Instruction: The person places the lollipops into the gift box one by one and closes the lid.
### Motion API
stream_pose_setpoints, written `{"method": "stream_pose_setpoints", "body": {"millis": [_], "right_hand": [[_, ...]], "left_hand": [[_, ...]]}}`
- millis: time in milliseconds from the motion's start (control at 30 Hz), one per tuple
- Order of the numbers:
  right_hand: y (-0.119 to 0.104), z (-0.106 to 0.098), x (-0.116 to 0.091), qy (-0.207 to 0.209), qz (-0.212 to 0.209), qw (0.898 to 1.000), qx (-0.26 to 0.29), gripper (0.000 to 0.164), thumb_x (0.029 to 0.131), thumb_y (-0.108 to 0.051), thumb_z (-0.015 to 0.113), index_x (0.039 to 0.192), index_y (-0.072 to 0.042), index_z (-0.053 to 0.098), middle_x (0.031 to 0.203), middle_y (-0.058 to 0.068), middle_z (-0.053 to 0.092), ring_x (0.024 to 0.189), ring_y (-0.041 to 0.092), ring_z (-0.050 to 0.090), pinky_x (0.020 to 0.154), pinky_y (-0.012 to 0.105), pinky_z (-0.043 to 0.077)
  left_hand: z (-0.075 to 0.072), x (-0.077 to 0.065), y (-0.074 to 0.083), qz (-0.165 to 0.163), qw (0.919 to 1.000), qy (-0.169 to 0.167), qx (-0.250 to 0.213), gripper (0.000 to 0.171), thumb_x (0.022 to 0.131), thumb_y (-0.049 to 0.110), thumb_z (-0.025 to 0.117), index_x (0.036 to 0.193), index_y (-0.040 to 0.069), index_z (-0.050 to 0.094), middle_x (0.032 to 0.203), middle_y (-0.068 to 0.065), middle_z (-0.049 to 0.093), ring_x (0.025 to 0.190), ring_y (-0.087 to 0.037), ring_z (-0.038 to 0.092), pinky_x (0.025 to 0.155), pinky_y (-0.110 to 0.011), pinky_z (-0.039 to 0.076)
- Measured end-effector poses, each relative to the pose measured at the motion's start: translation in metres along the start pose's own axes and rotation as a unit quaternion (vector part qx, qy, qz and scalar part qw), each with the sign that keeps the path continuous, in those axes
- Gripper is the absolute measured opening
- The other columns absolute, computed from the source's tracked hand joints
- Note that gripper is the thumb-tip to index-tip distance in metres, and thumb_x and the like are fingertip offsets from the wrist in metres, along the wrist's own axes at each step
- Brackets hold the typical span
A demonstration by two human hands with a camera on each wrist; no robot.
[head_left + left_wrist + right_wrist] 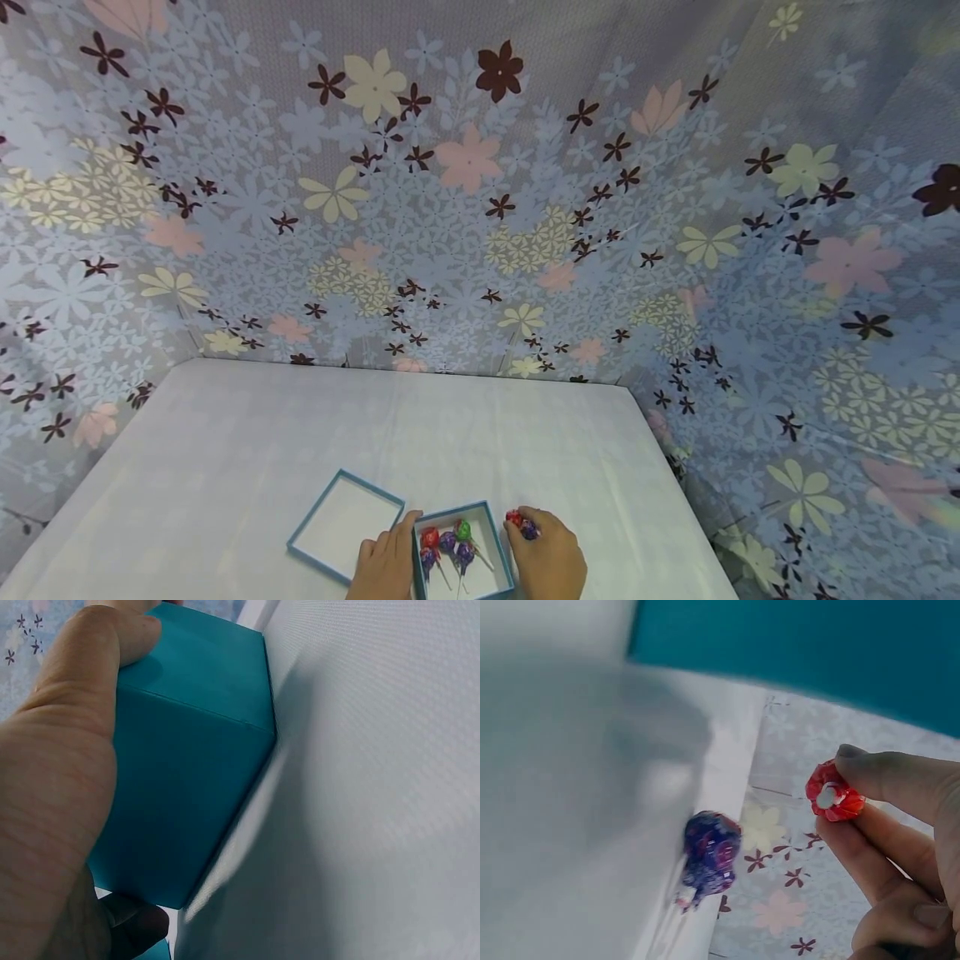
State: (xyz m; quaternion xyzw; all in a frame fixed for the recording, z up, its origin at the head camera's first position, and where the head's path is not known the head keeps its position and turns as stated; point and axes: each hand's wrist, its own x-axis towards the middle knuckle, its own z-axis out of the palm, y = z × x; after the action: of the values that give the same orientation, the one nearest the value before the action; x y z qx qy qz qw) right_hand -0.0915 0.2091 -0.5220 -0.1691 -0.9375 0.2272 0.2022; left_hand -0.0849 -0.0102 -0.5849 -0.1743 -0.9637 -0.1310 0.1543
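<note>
A teal square box with a white inside stands at the table's near edge, holding several wrapped lollipops in red, purple and green. My left hand grips the box's left side; in the left wrist view the thumb lies against one teal wall and a fingertip shows at the far end. Just right of the box, my right hand pinches a red lollipop by its wrapped head between thumb and fingers. A purple lollipop lies on the table beside that hand.
A matching shallow teal-rimmed lid, white side up, lies left of the box. Both sit on a white-covered table. Flowered cloth hangs behind the table and along its sides.
</note>
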Motion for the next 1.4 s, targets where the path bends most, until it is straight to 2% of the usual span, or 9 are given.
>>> {"method": "stream_pose_setpoints", "body": {"millis": [100,267,333,533,900,1000,1167,1233,1400], "right_hand": [[-0.004,-0.004,-0.001,0.011,0.000,1.000,0.002,0.028,0.069,-0.030,0.091,0.093,-0.019,0.081,0.095,0.002,0.078,0.086,0.029,0.074,0.070,0.046,0.057],[-0.009,-0.008,-0.001,0.017,0.004,1.000,0.004,0.028,0.069,-0.032,0.091,0.092,-0.019,0.081,0.094,0.001,0.078,0.084,0.029,0.074,0.069,0.045,0.057],[-0.010,-0.009,-0.001,0.017,0.007,1.000,0.003,0.028,0.069,-0.033,0.091,0.092,-0.020,0.081,0.094,0.001,0.078,0.084,0.029,0.074,0.069,0.045,0.057],[-0.015,-0.013,-0.001,0.018,0.019,1.000,0.011,0.027,0.068,-0.035,0.091,0.090,-0.021,0.082,0.093,0.000,0.078,0.085,0.028,0.074,0.071,0.046,0.057],[-0.024,-0.017,-0.002,0.003,0.049,0.998,0.049,0.028,0.067,-0.036,0.092,0.087,-0.020,0.081,0.087,0.001,0.078,0.079,0.023,0.073,0.072,0.044,0.056],[-0.028,-0.017,-0.005,-0.009,0.055,0.997,0.053,0.028,0.067,-0.037,0.092,0.087,-0.020,0.081,0.087,0.002,0.078,0.064,0.019,0.064,0.061,0.039,0.053],[-0.034,-0.014,-0.012,-0.013,0.048,0.997,0.065,0.026,0.065,-0.040,0.092,0.084,-0.025,0.081,0.083,0.000,0.077,0.061,0.017,0.062,0.051,0.032,0.046],[-0.038,-0.012,-0.016,-0.015,0.040,0.997,0.069,0.027,0.065,-0.041,0.092,0.084,-0.025,0.081,0.083,-0.002,0.077,0.069,0.018,0.068,0.058,0.034,0.051],[-0.043,-0.002,-0.023,-0.011,0.002,0.997,0.081,0.025,0.065,-0.040,0.092,0.084,-0.027,0.081,0.085,-0.006,0.077,0.078,0.020,0.073,0.071,0.040,0.056]], "left_hand": [[-0.002,0.001,0.000,-0.003,0.9997,-0.020,-0.011,0.086,0.069,0.025,0.084,0.139,0.003,0.041,0.105,-0.002,0.059,0.075,-0.013,0.040,0.068,-0.030,0.027],[0.000,0.001,0.000,0.000,0.9999,0.000,-0.014,0.085,0.065,0.015,0.084,0.138,0.003,0.042,0.103,-0.002,0.060,0.074,-0.013,0.041,0.067,-0.030,0.027],[0.000,0.001,0.000,0.002,0.9999,0.008,-0.012,0.083,0.067,0.015,0.083,0.138,0.003,0.043,0.102,-0.001,0.060,0.074,-0.013,0.040,0.067,-0.030,0.027],[-0.001,0.001,-0.001,0.000,0.9998,-0.010,-0.019,0.083,0.069,0.023,0.083,0.139,0.002,0.042,0.102,-0.002,0.059,0.075,-0.013,0.040,0.068,-0.031,0.027],[-0.003,0.001,0.001,0.001,0.9999,0.012,-0.002,0.077,0.070,0.014,0.082,0.136,0.004,0.043,0.100,0.000,0.060,0.073,-0.014,0.042,0.067,-0.030,0.029],[-0.005,0.001,0.001,-0.002,1.0000,0.002,-0.008,0.081,0.067,0.012,0.083,0.137,0.004,0.043,0.103,-0.001,0.060,0.074,-0.014,0.042,0.067,-0.030,0.029],[-0.007,0.001,0.000,-0.005,0.9997,-0.019,-0.015,0.088,0.063,0.011,0.086,0.138,0.004,0.042,0.104,-0.002,0.060,0.074,-0.014,0.042,0.068,-0.030,0.029],[-0.006,0.001,0.000,-0.003,0.9998,-0.017,-0.012,0.087,0.064,0.012,0.086,0.138,0.004,0.043,0.102,-0.001,0.059,0.074,-0.014,0.042,0.067,-0.030,0.029],[-0.005,0.001,0.000,0.000,0.9999,-0.009,-0.012,0.080,0.069,0.014,0.083,0.138,0.003,0.044,0.097,0.000,0.058,0.073,-0.013,0.040,0.067,-0.030,0.028]]}}
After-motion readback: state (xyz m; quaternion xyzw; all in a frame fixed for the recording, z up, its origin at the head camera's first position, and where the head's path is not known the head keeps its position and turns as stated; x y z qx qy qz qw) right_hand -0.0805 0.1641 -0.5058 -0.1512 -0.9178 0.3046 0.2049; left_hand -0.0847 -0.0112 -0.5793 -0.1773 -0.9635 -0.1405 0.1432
